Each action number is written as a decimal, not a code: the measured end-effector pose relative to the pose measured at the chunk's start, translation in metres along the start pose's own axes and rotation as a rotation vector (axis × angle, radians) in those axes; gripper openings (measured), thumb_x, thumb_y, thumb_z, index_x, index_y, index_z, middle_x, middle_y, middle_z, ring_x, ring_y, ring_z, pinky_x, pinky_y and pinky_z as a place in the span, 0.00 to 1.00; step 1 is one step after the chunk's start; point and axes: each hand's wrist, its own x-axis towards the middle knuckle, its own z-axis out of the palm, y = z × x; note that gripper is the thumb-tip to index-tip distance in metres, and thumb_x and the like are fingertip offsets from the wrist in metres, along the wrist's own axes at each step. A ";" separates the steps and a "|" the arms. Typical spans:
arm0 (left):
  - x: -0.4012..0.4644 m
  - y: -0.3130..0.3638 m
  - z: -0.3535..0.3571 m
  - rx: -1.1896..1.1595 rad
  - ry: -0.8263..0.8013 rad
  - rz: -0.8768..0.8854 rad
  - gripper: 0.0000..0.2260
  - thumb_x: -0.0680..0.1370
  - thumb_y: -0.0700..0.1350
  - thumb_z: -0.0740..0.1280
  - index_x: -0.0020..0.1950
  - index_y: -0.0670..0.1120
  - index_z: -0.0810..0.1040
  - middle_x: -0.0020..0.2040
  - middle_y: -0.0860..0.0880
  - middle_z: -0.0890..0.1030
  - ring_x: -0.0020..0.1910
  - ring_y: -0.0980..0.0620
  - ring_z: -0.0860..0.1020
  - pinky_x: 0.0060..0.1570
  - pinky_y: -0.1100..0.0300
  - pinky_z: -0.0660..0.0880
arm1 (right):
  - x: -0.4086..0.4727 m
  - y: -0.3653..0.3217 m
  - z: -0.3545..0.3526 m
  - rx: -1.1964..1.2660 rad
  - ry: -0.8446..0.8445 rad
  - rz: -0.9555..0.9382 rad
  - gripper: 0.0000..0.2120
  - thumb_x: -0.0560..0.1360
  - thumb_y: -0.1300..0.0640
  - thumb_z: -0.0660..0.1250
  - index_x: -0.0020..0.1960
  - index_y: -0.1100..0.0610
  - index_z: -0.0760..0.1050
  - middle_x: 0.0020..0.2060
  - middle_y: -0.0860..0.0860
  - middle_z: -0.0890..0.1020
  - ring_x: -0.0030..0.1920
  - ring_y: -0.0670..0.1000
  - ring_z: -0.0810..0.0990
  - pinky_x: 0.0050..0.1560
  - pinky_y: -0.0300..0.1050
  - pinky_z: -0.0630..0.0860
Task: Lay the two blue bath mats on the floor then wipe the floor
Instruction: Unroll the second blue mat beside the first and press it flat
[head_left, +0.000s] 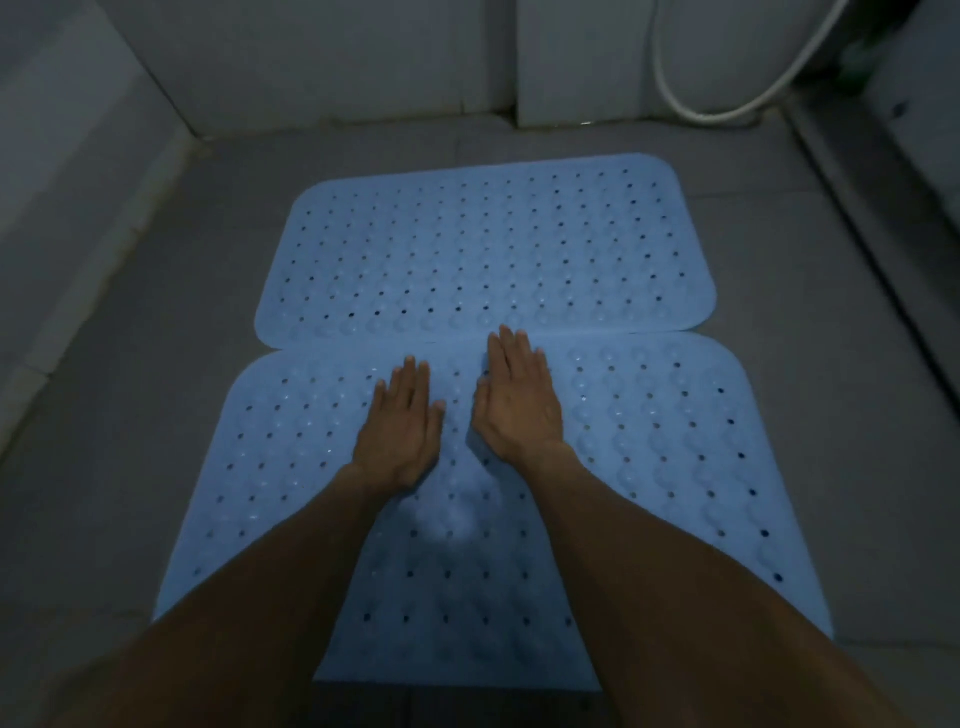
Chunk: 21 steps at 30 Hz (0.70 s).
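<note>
Two light blue perforated bath mats lie flat on the grey tiled floor, edge to edge. The far mat reaches toward the back wall. The near mat spreads under my arms. My left hand rests palm down on the near mat, fingers straight and together. My right hand also lies flat on it, fingertips reaching the seam between the two mats. Neither hand holds anything.
White tiled walls close in at the left and back. A white hose loops down at the back right corner. A dark raised threshold runs along the right side.
</note>
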 end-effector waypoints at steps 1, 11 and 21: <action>0.000 0.019 0.007 -0.004 0.006 0.037 0.26 0.85 0.51 0.46 0.80 0.41 0.44 0.80 0.42 0.45 0.79 0.45 0.46 0.76 0.52 0.39 | -0.005 0.017 -0.008 -0.022 0.003 0.024 0.27 0.84 0.55 0.48 0.80 0.62 0.49 0.80 0.57 0.49 0.80 0.54 0.46 0.78 0.49 0.36; 0.017 0.142 0.063 0.029 0.084 0.193 0.25 0.84 0.51 0.47 0.80 0.43 0.50 0.80 0.43 0.48 0.79 0.45 0.47 0.77 0.49 0.40 | -0.074 0.141 -0.037 -0.163 0.018 0.241 0.29 0.84 0.45 0.46 0.81 0.56 0.48 0.80 0.54 0.50 0.80 0.52 0.46 0.79 0.53 0.41; 0.014 0.141 0.069 0.016 0.145 0.241 0.24 0.83 0.50 0.49 0.79 0.47 0.56 0.80 0.41 0.52 0.79 0.43 0.49 0.76 0.42 0.51 | -0.072 0.141 -0.033 -0.207 0.043 0.263 0.31 0.83 0.45 0.48 0.81 0.59 0.48 0.80 0.55 0.52 0.80 0.51 0.46 0.80 0.53 0.45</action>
